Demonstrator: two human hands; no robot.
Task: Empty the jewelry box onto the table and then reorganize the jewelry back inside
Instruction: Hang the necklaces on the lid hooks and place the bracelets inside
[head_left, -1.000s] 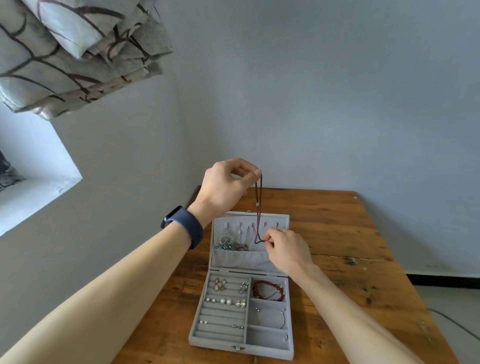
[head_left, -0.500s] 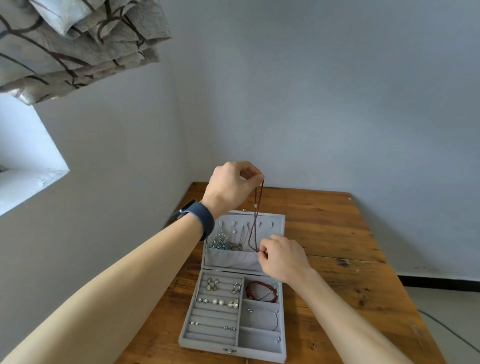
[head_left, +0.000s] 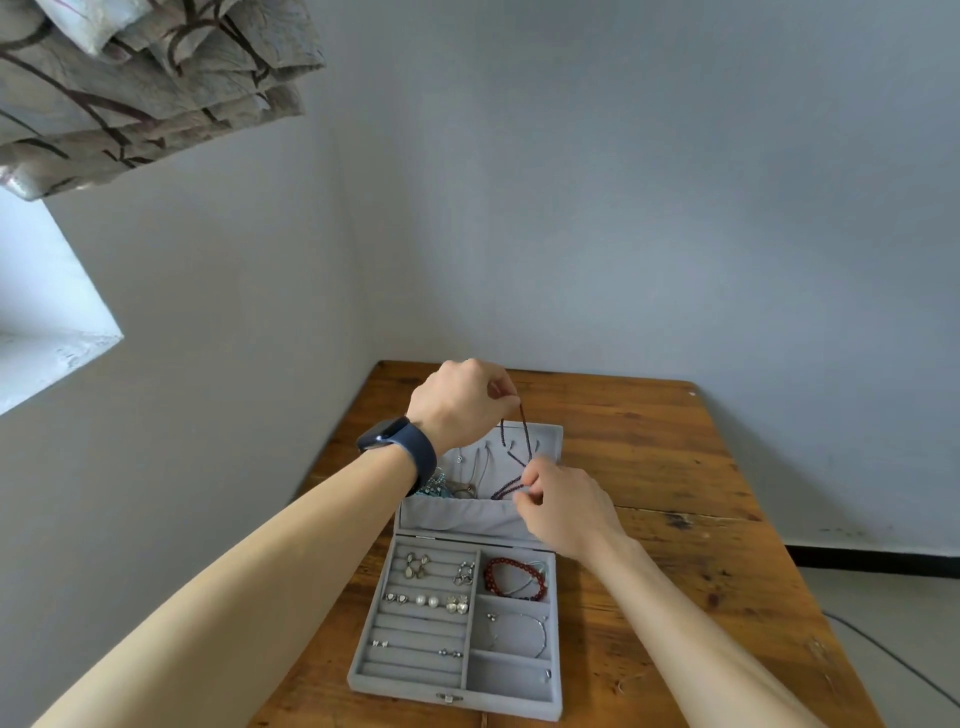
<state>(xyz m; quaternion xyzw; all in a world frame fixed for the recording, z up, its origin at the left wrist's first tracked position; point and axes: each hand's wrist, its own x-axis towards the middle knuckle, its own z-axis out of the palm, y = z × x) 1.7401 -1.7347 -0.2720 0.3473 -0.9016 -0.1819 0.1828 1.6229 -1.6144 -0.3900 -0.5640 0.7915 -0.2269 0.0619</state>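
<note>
Dark beaded necklace hangs before the raised lid of the jewelry box, toward the table's left edge. Left hand pinches its top; right hand pinches the lower loop, apparently keeping the strand untangled at the hooks.

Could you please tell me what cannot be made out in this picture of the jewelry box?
Head view: whether the beaded necklace catches a lid hook; strand too thin, right hand in front.
Head view: the turquoise piece, partly behind the left wristband.
Head view: the item in the nearest right compartment, too small.
</note>
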